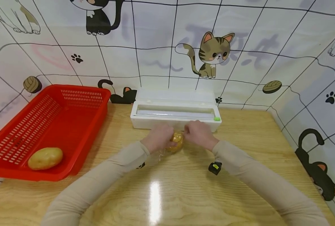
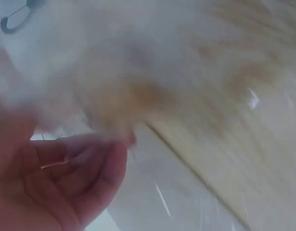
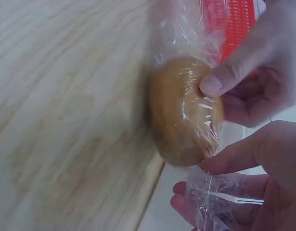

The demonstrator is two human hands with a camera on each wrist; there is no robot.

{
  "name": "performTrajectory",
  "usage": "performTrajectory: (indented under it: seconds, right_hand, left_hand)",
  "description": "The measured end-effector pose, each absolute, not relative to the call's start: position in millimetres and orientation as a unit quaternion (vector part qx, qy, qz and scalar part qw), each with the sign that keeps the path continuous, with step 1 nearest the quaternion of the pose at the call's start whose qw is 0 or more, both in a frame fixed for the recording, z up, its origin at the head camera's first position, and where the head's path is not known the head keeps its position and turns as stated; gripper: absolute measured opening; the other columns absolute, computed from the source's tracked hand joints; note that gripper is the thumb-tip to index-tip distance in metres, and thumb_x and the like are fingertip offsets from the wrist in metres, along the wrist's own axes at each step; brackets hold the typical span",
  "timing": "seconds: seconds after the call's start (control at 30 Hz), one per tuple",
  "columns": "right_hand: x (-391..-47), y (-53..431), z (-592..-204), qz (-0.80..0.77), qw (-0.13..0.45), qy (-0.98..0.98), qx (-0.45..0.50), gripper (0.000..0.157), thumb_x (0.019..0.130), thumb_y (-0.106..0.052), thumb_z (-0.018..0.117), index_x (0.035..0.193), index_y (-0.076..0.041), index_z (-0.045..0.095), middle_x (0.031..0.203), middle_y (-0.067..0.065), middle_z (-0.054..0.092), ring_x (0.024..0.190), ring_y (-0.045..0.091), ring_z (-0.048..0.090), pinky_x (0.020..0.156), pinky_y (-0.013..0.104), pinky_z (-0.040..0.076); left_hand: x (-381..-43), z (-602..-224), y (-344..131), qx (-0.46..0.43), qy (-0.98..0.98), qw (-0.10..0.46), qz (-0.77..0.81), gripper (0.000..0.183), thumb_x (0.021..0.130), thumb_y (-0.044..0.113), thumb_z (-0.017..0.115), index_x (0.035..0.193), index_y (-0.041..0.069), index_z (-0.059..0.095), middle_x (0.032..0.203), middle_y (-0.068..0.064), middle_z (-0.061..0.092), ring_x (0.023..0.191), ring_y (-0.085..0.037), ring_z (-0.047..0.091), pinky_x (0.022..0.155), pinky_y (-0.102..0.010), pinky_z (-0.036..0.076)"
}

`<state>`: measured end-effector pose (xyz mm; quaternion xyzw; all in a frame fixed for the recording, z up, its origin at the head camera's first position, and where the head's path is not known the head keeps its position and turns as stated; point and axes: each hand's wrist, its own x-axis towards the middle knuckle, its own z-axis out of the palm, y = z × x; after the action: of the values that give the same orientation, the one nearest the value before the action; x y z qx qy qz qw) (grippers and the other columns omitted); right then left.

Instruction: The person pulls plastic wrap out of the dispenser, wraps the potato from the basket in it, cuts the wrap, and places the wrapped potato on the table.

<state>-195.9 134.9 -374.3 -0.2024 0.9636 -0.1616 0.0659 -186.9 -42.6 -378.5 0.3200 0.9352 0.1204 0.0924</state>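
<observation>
A potato [image 3: 174,110] wrapped in clear plastic wrap [image 3: 186,29] is between the two hands, in front of the white dispenser box. My left hand [image 1: 161,137] grips it, the thumb pressing on the wrapped side in the right wrist view. Bunched film at one end of the potato lies in the fingers of my right hand [image 3: 277,163], whose thumb pinches near the potato's tip. Loose film trails from the other end, past the left hand. In the left wrist view, blurred film covers much of the picture above the left fingers [image 2: 99,168].
Behind the hands stands a white wrap dispenser [image 1: 144,122], lid up, with a film roll [image 1: 175,114] inside and a green slider [image 1: 217,119] at its right end. At left, a red basket [image 1: 91,138] holds another potato [image 1: 45,158]. A cat-patterned sheet backs the wooden table [image 1: 184,194].
</observation>
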Motion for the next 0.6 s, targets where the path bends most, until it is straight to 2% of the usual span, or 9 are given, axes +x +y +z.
performTrajectory:
  seconds: [0.13,0.3,0.5,0.6]
  right_hand:
    - [-201,131,-377,-0.163,0.090,0.964,-0.192,0.009,0.083,-0.009,0.063,0.075,-0.009,0.068,0.065,-0.001,0.059,0.058,0.016,0.052,0.050,0.029,0.044]
    - [-204,124,-377,-0.132,0.093,0.968,-0.192,0.014,0.080,-0.005,0.060,0.069,-0.011,0.065,0.063,-0.001,0.057,0.060,0.017,0.051,0.051,0.031,0.042]
    - [-211,119,-371,-0.108,0.077,0.969,-0.207,0.007,0.080,-0.006,0.061,0.076,-0.010,0.064,0.069,0.001,0.059,0.064,0.020,0.055,0.055,0.036,0.048]
    - [-214,119,-365,-0.115,0.099,0.968,-0.201,0.005,0.080,-0.011,0.064,0.075,-0.011,0.065,0.070,0.001,0.060,0.065,0.020,0.055,0.054,0.036,0.047]
  left_hand:
    - [-178,-386,-43,0.300,0.933,0.105,0.169,0.040,0.081,0.043,0.075,0.070,0.009,0.058,0.061,0.003,0.053,0.055,-0.009,0.044,0.050,-0.021,0.040]
    - [-166,-385,-42,0.279,0.941,0.094,0.166,0.046,0.078,0.050,0.075,0.075,0.009,0.055,0.064,0.002,0.051,0.057,-0.012,0.044,0.047,-0.024,0.039]
    - [-165,-384,-40,0.255,0.941,0.103,0.196,0.045,0.076,0.047,0.080,0.072,0.011,0.053,0.061,0.003,0.052,0.055,-0.010,0.046,0.047,-0.025,0.041]
    - [-166,-387,-41,0.255,0.938,0.102,0.210,0.044,0.075,0.044,0.081,0.071,0.011,0.053,0.059,0.003,0.051,0.054,-0.010,0.045,0.047,-0.025,0.040]
